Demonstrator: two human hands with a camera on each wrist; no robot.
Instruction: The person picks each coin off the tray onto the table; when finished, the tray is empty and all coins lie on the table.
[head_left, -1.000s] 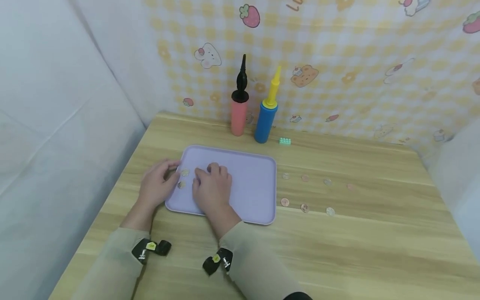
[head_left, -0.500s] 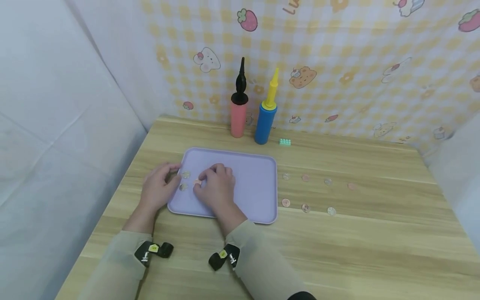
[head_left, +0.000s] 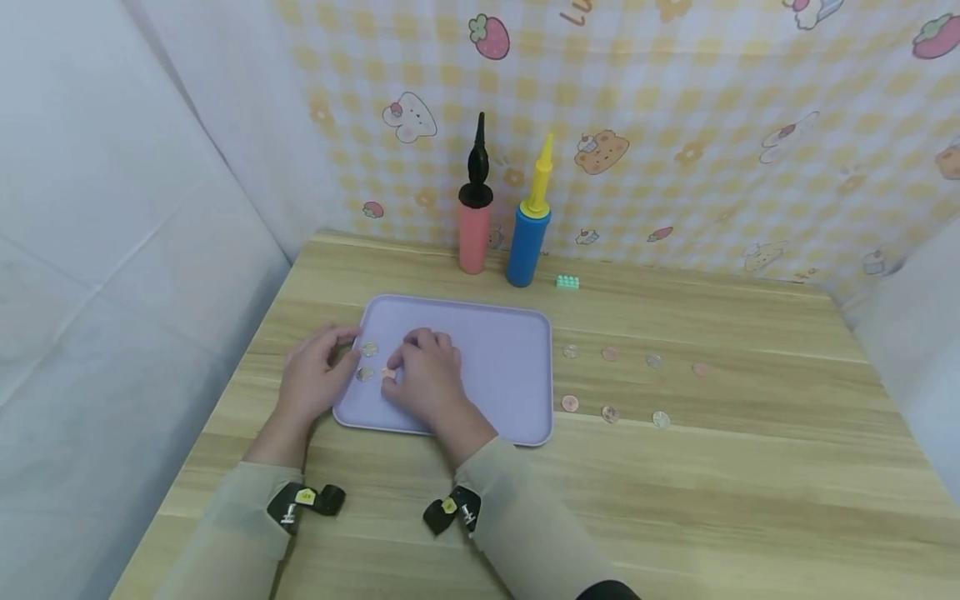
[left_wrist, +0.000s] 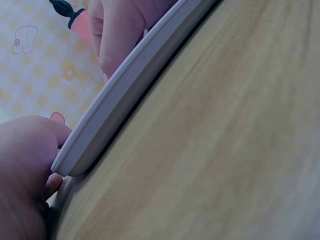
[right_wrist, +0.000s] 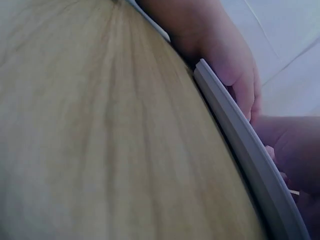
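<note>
A lilac tray (head_left: 495, 375) lies on the wooden table. My left hand (head_left: 315, 375) holds its left rim, thumb bent over the edge; in the left wrist view part of that hand (left_wrist: 25, 160) shows against the tray's corner. Just inside this rim lie two coins, a yellowish coin (head_left: 370, 349) and a silvery coin (head_left: 364, 374). Beside them my right hand (head_left: 429, 375) pinches a copper coin (head_left: 387, 374) between thumb and fingertips, low over the tray floor. In the right wrist view the tray's wall (right_wrist: 240, 145) hides most of the right fingers.
Right of the tray, several silver and copper coins lie in two rows, among them a copper coin (head_left: 570, 403) near the rim. Behind stand a pink hand pump (head_left: 473, 237), a blue hand pump (head_left: 528, 246) and a mint toy brick (head_left: 567, 282). A patterned cloth (head_left: 675, 100) hangs behind.
My right hand has drawn slightly toward me and now shows the copper coin, hidden a second ago, beside the silvery one. The left hand stays at the rim.
</note>
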